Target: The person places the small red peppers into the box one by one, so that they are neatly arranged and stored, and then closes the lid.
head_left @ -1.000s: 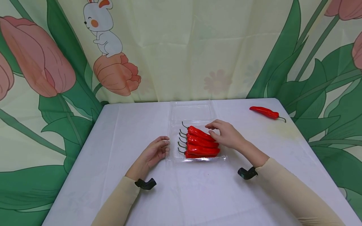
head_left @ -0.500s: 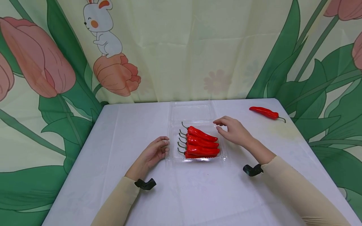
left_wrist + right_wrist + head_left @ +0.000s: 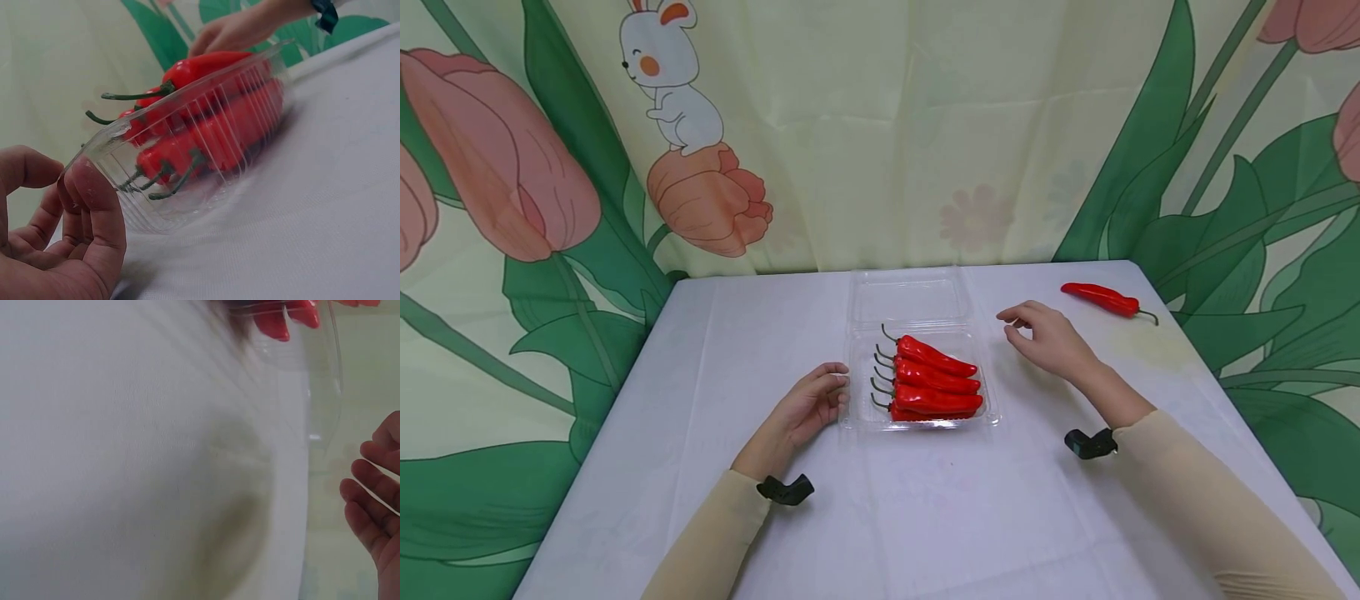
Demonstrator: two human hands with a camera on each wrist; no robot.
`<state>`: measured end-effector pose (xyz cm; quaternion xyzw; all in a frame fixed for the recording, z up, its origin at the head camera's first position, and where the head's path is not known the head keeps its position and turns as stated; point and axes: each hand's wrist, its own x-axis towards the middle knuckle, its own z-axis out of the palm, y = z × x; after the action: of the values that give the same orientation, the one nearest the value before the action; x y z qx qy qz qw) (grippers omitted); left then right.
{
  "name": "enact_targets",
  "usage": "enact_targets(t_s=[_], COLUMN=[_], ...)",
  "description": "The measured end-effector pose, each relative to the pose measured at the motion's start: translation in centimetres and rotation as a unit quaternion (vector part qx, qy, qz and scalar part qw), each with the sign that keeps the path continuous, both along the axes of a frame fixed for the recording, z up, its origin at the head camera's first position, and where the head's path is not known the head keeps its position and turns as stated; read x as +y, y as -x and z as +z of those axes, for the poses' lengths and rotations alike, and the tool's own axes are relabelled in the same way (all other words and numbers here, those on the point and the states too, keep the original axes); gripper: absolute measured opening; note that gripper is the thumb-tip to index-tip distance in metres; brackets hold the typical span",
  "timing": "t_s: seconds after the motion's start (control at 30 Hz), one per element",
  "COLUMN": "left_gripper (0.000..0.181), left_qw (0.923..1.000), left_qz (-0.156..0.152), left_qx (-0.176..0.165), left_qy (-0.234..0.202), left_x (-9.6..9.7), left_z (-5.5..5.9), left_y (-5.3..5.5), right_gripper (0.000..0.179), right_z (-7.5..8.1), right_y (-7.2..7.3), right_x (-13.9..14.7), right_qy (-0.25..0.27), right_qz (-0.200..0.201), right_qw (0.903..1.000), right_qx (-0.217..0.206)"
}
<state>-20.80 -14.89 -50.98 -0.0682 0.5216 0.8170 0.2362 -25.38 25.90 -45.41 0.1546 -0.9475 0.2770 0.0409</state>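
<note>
Several glossy red chili peppers [image 3: 936,385] with green stems lie stacked side by side in a clear plastic clamshell container [image 3: 863,417], stems pointing left. Its lid [image 3: 910,298] lies folded back, away from the person. My left hand [image 3: 805,407] pinches the container's left rim between thumb and fingers, as the left wrist view shows along the ribbed wall [image 3: 159,215]. To the right of the container, my right hand [image 3: 1051,340] hovers over the table with loosely bent fingers and holds nothing. One more red chili pepper [image 3: 1101,298] lies at the far right, beyond that hand.
A white cloth [image 3: 880,517] covers the table. Behind it hangs a curtain [image 3: 865,150] printed with tulips and a rabbit. Black wrist cameras [image 3: 786,490] sit at both sleeves.
My right hand has left the peppers in the container and moved right and slightly away, toward the lone chili pepper. My left hand and the container have stayed in place.
</note>
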Motion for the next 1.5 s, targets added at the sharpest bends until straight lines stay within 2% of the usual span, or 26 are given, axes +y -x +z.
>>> enact_targets(t_s=[0.43, 0.83, 1.07, 1.3, 1.5], left_gripper=[0.019, 0.018, 0.018, 0.018, 0.019], left_qw=[1.0, 1.0, 1.0, 1.0, 1.0], left_qz=[-0.004, -0.004, -0.003, 0.003, -0.002], left_qx=[-0.002, 0.002, 0.002, -0.004, -0.005], left_qy=[0.002, 0.0, -0.003, 0.003, 0.005], left_x=[0.2, 0.2, 0.1, -0.1, 0.0], left_z=[-0.1, -0.1, -0.2, -0.1, -0.1], left_y=[0.1, 0.0, 0.1, 0.0, 0.1], right_gripper=[0.037, 0.042, 0.042, 0.058, 0.059], right_z=[-1.0, -1.1, -1.8, -2.7, -2.7], right_y=[0.9, 1.5, 2.0, 2.3, 2.1], right_x=[4.7, 8.2, 10.6, 12.9, 14.5], right_qy=[-0.017, -0.02, -0.034, -0.047, -0.04], right_qz=[-0.068, -0.11, -0.144, -0.177, -0.199], right_qw=[0.9971, 0.9919, 0.9873, 0.9809, 0.9782], right_qx=[-0.029, -0.059, -0.058, -0.067, -0.042])
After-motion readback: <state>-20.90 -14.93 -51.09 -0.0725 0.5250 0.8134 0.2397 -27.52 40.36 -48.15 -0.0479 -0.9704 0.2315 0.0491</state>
